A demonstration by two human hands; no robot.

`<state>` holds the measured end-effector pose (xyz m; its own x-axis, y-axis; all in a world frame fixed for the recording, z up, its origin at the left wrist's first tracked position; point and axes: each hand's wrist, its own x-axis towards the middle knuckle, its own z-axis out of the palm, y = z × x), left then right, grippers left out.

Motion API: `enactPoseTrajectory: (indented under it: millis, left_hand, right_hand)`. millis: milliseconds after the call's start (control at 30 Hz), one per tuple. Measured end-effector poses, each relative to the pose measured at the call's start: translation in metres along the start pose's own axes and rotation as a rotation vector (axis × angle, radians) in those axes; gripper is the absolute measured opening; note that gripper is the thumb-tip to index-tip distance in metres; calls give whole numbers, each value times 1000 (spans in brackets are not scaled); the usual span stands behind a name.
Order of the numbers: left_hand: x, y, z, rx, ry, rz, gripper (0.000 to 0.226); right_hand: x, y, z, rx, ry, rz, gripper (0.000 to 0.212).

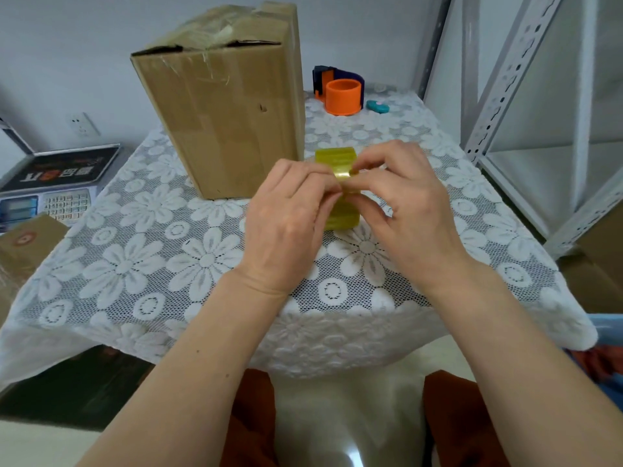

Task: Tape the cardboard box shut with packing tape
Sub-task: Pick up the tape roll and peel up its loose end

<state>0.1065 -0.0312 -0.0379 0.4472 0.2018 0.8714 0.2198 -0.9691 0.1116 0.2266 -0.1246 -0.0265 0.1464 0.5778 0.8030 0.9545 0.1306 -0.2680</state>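
A tall cardboard box (229, 109) stands upright on the table, left of centre; its top flaps are covered with old crinkled tape and gape slightly. In front of it, to the right, a yellowish roll of packing tape (337, 158) is held on edge between both hands. My left hand (290, 217) grips the roll from the left. My right hand (404, 197) pinches the loose tape end (347, 175) at the top of the roll with thumb and forefinger.
The table wears a white lace floral cloth (168, 257). An orange and blue tape dispenser (340, 91) and a small teal object (377, 106) sit at the back right. A weighing scale (50, 183) stands to the left, metal shelving (526, 96) to the right.
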Motion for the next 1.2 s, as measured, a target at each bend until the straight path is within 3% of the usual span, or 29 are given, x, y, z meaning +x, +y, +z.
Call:
enactPoseTrajectory:
  millis: [500, 733, 1000, 1100, 1200]
  left_hand:
    - [0, 6, 0, -28, -38, -198, 17]
    - [-3, 2, -2, -73, -41, -280, 14]
    - [1, 14, -4, -324, -87, -672, 5]
    - [2, 16, -5, -449, -38, -784, 20]
    - [4, 17, -6, -535, -6, -832, 21]
  right_hand:
    - [1, 0, 3, 409, -62, 442, 3]
    - [3, -1, 1, 580, -12, 665, 17]
    - [7, -10, 1, 733, 45, 893, 8]
    - [8, -11, -1, 860, 142, 967, 23]
    - [8, -13, 2, 771, 19, 915, 37]
